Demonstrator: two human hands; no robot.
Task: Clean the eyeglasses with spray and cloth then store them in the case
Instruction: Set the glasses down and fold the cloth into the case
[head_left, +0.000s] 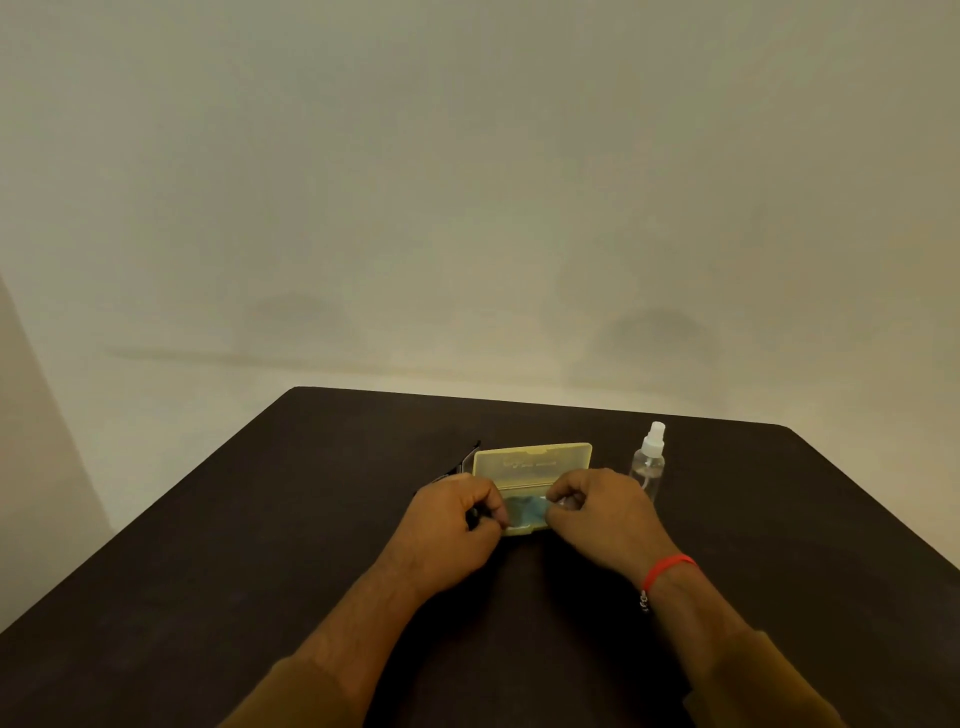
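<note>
1. A dark table (779, 545) stood against a plain pale wall (467, 182), and the person's two forearms reached forward over it from the bottom of the view.
2. A pale yellow, translucent case (532, 464) lay open near the middle of the table, its lid standing up at the far side and its shallow base lying between the two hands.
3. A blue cloth (525, 511) lay inside the base of the case, partly covered by the fingers on either side.
4. The left hand (457, 525) rested at the left end of the case base, its fingers curled together into a loose fist; it could not be told for certain what they were clamped on.
5. The right hand (602, 512) sat at the right end of the base, fingers curled inward with the fingertips pinched at the edge of the cloth or the case; which of the two could not be told.
6. A red band (668, 568) circled the right wrist.
7. The eyeglasses (464, 464), dark-framed, lay on the table just behind the left hand and left of the case lid, mostly hidden, with only a temple arm showing.
8. A clear spray bottle (648, 464) with a white nozzle stood upright to the right of the case, just beyond the right hand.
</note>
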